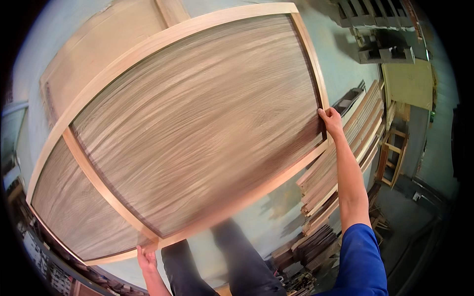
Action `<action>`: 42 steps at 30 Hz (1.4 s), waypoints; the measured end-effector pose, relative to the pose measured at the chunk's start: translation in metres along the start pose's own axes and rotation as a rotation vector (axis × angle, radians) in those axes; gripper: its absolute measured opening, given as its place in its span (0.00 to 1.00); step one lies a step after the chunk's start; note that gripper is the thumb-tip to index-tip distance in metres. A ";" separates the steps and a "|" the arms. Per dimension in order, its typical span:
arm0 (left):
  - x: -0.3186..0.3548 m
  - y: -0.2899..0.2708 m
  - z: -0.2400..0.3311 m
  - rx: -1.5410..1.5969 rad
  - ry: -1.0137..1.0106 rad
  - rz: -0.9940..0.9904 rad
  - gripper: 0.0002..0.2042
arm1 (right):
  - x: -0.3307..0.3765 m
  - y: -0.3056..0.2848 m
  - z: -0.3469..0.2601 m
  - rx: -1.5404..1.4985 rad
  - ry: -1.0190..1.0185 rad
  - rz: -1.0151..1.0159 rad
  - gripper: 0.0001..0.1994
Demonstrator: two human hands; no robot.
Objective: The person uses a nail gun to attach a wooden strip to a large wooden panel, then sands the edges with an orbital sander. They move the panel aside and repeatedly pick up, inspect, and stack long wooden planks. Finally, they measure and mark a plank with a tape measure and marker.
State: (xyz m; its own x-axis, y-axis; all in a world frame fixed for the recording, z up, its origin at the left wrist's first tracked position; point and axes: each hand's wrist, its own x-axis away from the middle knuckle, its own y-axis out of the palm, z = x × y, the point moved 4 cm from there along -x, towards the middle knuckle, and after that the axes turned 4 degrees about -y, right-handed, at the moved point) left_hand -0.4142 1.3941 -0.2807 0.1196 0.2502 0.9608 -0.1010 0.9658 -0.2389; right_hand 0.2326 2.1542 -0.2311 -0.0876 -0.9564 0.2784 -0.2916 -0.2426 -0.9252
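Note:
A large framed wooden panel (212, 123) is held up in front of me, tilted, its pale wood frame bordering grey-brown wood-grain sheets. One cross rail (101, 175) divides it into a small left part and a large right part. My left hand (146, 258) grips the near edge of the frame, close to where the cross rail meets it. At the right end, my right hand (331, 121) is closed round the frame's side rail, thumb on the face. The fingers behind the panel are hidden in both hands.
Behind the panel lies another large pale board (103, 54) with a rail. Stacked wood strips (340, 163) lie on the right, with darker offcuts (313, 246) nearer me. Farther right are a small wooden frame (393, 158), a yellowish board (407, 83) and grey pallets (385, 54).

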 end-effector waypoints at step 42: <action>0.431 0.261 0.014 -1.331 1.274 -0.592 0.15 | 0.458 0.105 -0.074 -0.586 0.176 -0.605 0.14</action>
State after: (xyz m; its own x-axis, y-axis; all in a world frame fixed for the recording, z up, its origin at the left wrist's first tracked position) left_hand -0.4031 1.7529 0.0733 0.4506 -0.7754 0.4424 0.8417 0.2039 -0.5000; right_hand 0.0915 1.7023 -0.1817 0.1091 -0.6391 0.7614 -0.7766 -0.5329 -0.3360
